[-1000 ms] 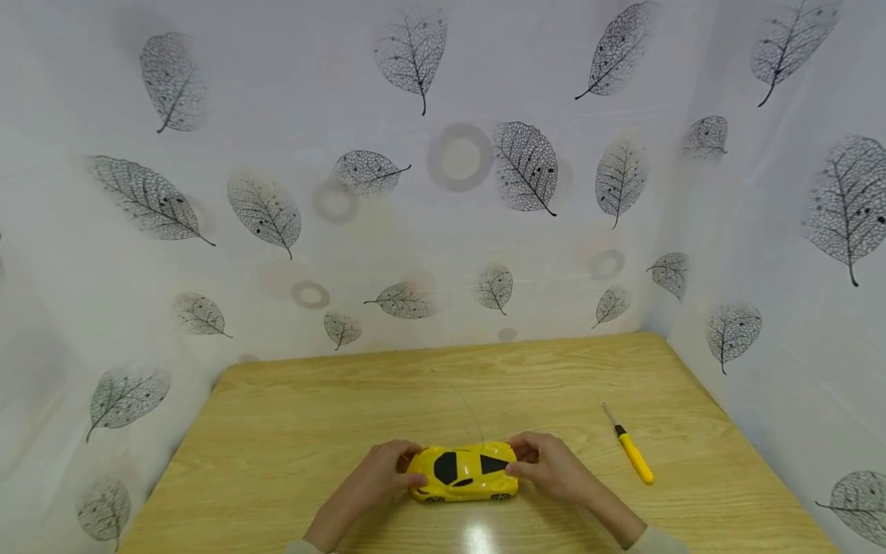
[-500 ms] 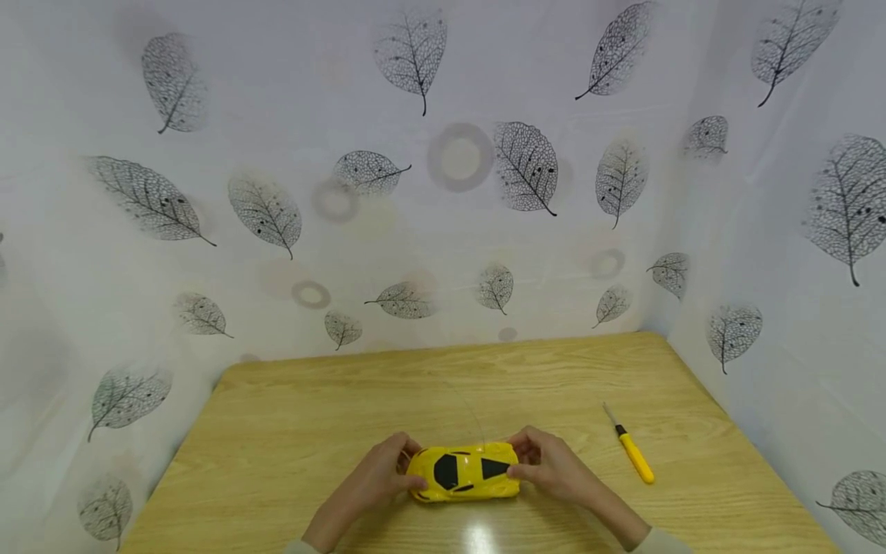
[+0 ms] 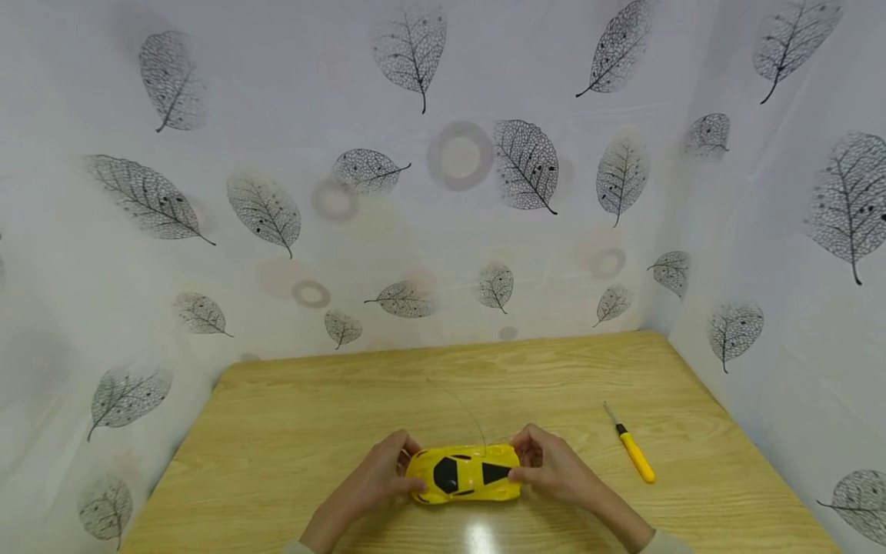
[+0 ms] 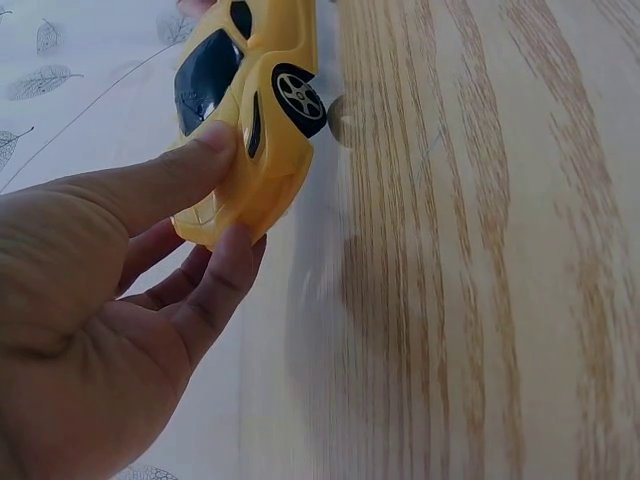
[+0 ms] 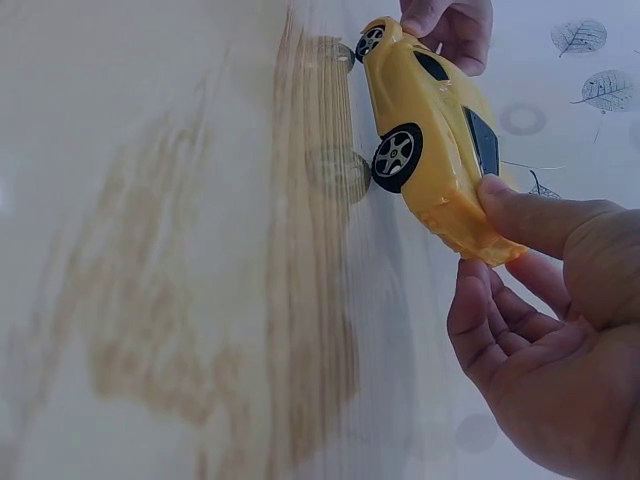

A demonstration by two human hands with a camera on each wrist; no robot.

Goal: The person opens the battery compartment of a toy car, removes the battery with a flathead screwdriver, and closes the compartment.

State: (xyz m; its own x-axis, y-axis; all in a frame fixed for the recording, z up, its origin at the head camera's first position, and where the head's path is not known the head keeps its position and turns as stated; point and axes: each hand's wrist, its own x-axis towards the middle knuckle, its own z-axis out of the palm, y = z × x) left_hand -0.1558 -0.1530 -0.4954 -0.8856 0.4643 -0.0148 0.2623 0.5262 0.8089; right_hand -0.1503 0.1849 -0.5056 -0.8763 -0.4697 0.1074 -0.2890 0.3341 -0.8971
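At the table (image 3: pixel 332 400), yellow toy car (image 3: pixel 471 471) was btwn my L hand (image 3: pixel 384 469) & R hand (image 3: pixel 551 465), long axis L-to-R; L pinched one end, R the other, neither nearer.

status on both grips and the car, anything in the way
Left grip on one end, right grip on the other. Yellow car upright between them. Screwdriver at right, seemingly clear.

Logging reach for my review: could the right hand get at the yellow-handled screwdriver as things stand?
Probably yes, after letting go: the right hand holds the yellow car, but the screwdriver lies to that hand's right, with nothing visible between them.
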